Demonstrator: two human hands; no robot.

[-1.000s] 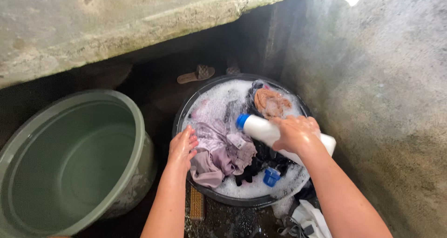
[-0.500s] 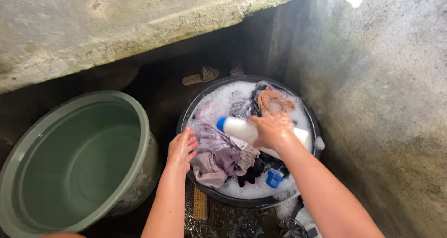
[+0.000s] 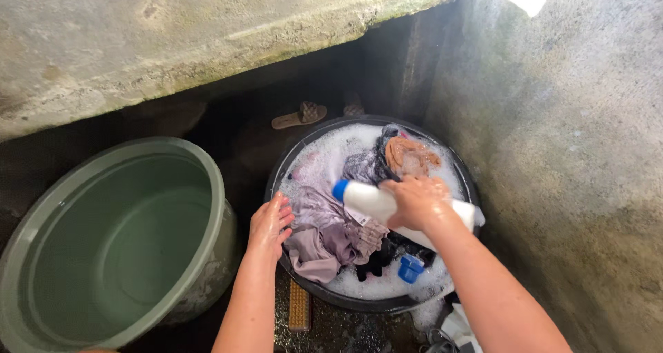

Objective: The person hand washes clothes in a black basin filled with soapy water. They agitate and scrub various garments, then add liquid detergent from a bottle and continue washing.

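In the head view, the right hand (image 3: 416,201) was clenched around the middle of a white bottle (image 3: 376,202), which lay nearly level over the black basin (image 3: 359,305), its blue-capped end pointing left past the fingers. The bottle's other end stuck out on the right, beyond the hand. The left hand (image 3: 271,223) rested released, fingers spread, on the basin's left rim, touching a mauve garment (image 3: 324,236). Suds hid most of the laundry; a small blue cap (image 3: 410,268) showed among dark cloth. A green tub (image 3: 117,242) stood just beside the basin, cut off at the frame's edge. A scrub brush (image 3: 300,306) lay below the basin.
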